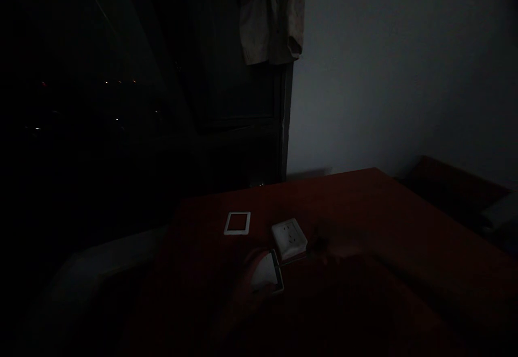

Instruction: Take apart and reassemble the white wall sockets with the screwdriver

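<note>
The picture is very dark. My left hand (pixel 245 288) is closed around a white square wall-plate piece (pixel 265 271), its fingers along the upper and lower edges. From the right, my right hand (pixel 343 241) holds what looks like a screwdriver (pixel 294 260). Its thin shaft points left, and the tip is at the right edge of the held piece; whether it touches cannot be made out. Just behind the shaft, a white wall socket (pixel 289 237) lies face up on the table, its slots showing. A white square frame (pixel 229 225) lies farther left.
The reddish-brown table (pixel 340 195) reaches back toward a pale wall (pixel 384 76). Cloth (pixel 273 17) hangs by a dark window (pixel 101 103) with small lights in it. Another piece of brown furniture (pixel 457 181) stands at the right.
</note>
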The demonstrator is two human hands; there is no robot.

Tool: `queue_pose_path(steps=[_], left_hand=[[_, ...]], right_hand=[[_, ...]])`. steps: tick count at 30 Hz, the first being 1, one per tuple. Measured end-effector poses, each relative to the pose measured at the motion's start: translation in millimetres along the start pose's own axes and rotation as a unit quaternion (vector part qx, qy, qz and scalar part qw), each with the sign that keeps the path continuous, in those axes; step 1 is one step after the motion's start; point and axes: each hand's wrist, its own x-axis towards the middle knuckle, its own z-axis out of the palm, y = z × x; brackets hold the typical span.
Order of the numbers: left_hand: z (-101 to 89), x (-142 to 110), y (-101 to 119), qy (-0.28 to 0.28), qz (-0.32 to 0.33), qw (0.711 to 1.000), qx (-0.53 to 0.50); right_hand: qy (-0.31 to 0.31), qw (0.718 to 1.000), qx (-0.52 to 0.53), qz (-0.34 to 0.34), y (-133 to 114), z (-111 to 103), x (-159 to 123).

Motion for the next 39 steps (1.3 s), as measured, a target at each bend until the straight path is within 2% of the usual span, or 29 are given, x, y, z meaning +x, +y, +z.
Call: queue_pose_path(steps=[4, 9, 11, 16, 20, 24, 26, 28, 32, 36, 39], left_hand=[[1.0, -0.1, -3.0, 0.002, 0.000, 1.000, 0.012], [0.6, -1.5, -4.2, 0.000, 0.005, 1.000, 0.005], [0.3, -2.2, -3.4, 0.005, 0.004, 1.000, -0.005], [0.6, -2.1, 0.4, 0.010, -0.035, 0.998, -0.046], [-7.9, 8.7, -0.8, 0.074, -0.029, 0.996, -0.035], [-32.4, 37.1, -14.3, 0.189, -0.017, 0.976, 0.107], [-45.7, 54.1, -23.4, 0.205, -0.015, 0.961, 0.184], [-55.1, 69.3, -31.5, 0.213, -0.014, 0.954, 0.211], [-58.2, 87.5, -39.3, 0.231, -0.020, 0.942, 0.243], [-52.5, 83.9, -33.7, 0.242, -0.018, 0.937, 0.251], [-49.6, 65.6, -23.4, 0.212, 0.001, 0.957, 0.197]], right_hand=[[-0.005, 0.999, 0.049, 0.012, 14.8, 18.1, -5.1], [0.080, 0.994, 0.003, -0.077, 7.3, 30.7, -14.3], [0.104, 0.991, 0.002, -0.079, 3.2, 34.0, -18.9], [0.135, 0.982, 0.118, -0.055, 6.4, 54.1, -28.9], [0.143, 0.968, 0.206, -0.017, 17.0, 81.5, -31.5], [0.152, 0.953, 0.261, 0.006, 17.2, 100.5, -33.2], [0.169, 0.948, 0.269, 0.005, 13.3, 104.3, -34.4], [0.179, 0.946, 0.271, -0.005, 9.2, 105.7, -35.3], [0.182, 0.949, 0.256, -0.027, 4.6, 104.5, -36.2], [0.182, 0.957, 0.223, -0.041, -0.1, 98.1, -40.2], [0.192, 0.961, 0.198, -0.033, -6.4, 90.9, -44.4]])
